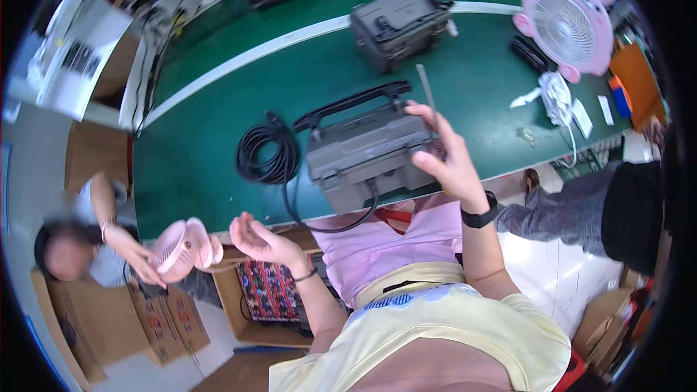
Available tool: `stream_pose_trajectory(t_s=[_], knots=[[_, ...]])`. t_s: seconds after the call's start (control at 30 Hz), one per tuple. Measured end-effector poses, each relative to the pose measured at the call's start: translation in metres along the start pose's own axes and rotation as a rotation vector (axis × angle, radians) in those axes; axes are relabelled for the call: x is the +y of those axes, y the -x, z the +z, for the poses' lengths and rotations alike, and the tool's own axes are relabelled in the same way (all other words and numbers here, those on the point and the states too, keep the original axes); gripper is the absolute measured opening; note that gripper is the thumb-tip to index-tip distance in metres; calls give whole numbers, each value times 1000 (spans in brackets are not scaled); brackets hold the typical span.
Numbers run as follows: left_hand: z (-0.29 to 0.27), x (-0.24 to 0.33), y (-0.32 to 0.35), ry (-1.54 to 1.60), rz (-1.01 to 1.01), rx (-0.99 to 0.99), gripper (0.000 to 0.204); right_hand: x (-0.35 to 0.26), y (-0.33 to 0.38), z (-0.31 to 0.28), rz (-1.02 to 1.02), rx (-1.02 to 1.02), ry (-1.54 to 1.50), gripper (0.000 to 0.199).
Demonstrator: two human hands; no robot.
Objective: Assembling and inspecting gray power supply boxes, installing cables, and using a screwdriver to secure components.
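My left fingers, at 8 o'clock from the grey case, are loosely curled and empty beside the near edge of the green desk. The case sits on the desk before me. At its 3 o'clock end, my right fingers are parted from the thumb; I cannot tell whether they grip the case or the thin pale strip. A black cable coil lies at 9 o'clock. Farther out, a second case occupies 12 o'clock and a pink fan 2 o'clock.
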State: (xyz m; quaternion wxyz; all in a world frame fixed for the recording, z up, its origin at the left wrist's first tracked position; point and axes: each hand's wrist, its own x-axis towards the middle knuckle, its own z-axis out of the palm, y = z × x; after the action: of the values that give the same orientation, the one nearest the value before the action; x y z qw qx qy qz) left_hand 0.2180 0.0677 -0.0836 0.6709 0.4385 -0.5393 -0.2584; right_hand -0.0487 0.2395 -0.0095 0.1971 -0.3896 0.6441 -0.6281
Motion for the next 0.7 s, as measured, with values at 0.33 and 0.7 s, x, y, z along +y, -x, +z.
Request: stream_pose_trajectory(t_s=[0.33,0.7], knots=[[60,71,4,403,-53,-728,56,-2,-3,0,8,-1,-28,66],[84,71,7,413,-115,-754,16,5,-15,8,28,39,-90,61]])
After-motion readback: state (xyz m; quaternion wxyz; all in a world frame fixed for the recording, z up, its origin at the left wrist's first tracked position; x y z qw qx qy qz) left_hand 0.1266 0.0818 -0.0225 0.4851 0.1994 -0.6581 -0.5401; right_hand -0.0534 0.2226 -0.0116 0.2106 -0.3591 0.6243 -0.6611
